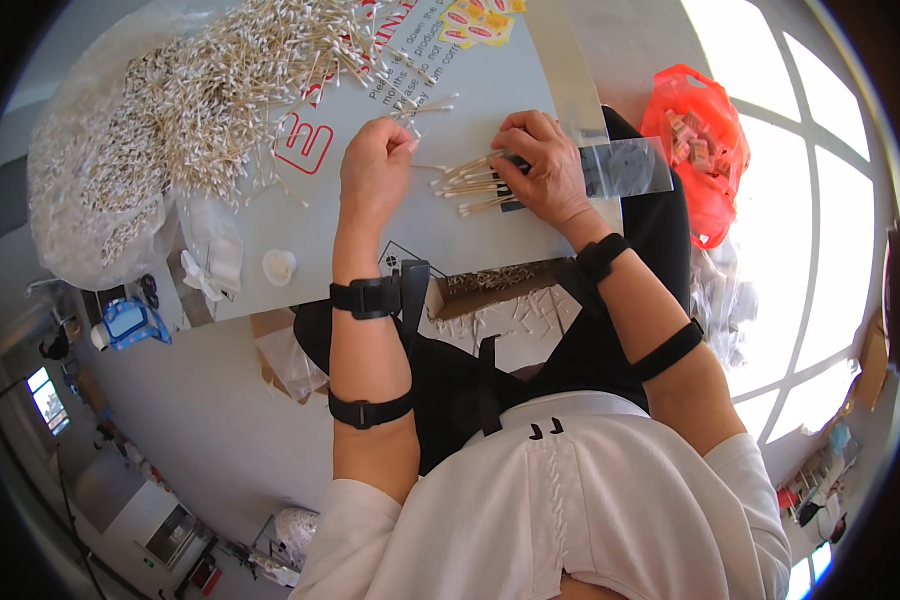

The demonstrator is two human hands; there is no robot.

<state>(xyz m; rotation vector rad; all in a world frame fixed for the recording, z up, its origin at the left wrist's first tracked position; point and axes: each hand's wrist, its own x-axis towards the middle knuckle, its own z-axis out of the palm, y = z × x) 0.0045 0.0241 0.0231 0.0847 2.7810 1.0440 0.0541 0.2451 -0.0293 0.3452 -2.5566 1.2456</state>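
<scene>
My left hand point(377, 172) is closed in a pinch above the table, its fingertips among a few loose cotton swabs point(432, 106). A swab seems to be between finger and thumb, though the tips partly hide it. To its right, my right hand point(544, 172) curls over a small bundle of cotton swabs point(467, 182), with the swab heads pointing left. Beneath and beyond that hand lies a clear plastic bag point(638, 166) with dark printing, reaching past the table's right edge. A large heap of cotton swabs point(205, 105) spills from a clear sack point(55, 215) at the far left.
Yellow and red labels point(478, 22) lie at the table's far side. A small white round piece point(279, 266) sits near the front edge. Below the table is an open box point(450, 305) with swabs. A red plastic bag point(722, 195) holding pink packs stands at the right.
</scene>
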